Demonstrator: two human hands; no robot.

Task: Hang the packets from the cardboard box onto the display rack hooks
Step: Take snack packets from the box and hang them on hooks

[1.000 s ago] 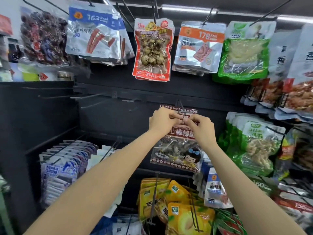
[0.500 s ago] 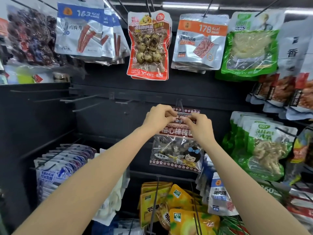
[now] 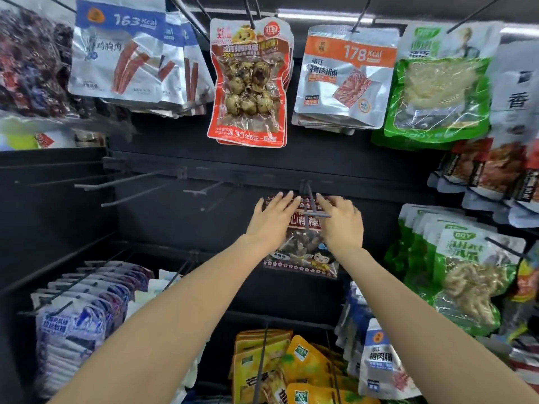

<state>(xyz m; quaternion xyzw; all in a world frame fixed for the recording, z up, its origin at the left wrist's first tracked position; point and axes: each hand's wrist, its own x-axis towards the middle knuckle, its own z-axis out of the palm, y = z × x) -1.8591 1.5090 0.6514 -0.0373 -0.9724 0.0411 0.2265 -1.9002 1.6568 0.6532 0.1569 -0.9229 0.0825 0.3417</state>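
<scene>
A clear snack packet (image 3: 303,258) with a dark red header and a cartoon girl hangs on a black rack hook (image 3: 311,201) in the middle row. My left hand (image 3: 271,218) lies flat against the packet's upper left with straight fingers. My right hand (image 3: 341,223) presses its upper right part, fingers extended toward the back panel. The hook's prong sticks out between the two hands. The cardboard box is out of view.
Bare hooks (image 3: 125,182) jut out to the left in the same row. Red egg packets (image 3: 248,83), silver meat packets (image 3: 344,80) and green packets (image 3: 437,83) hang above. White-blue packets (image 3: 81,313) and yellow packets (image 3: 277,365) hang below; green packets (image 3: 466,281) hang at right.
Both hands have let go of the packet's top edge and opened flat against it. The packet has slid back along the hook toward the panel.
</scene>
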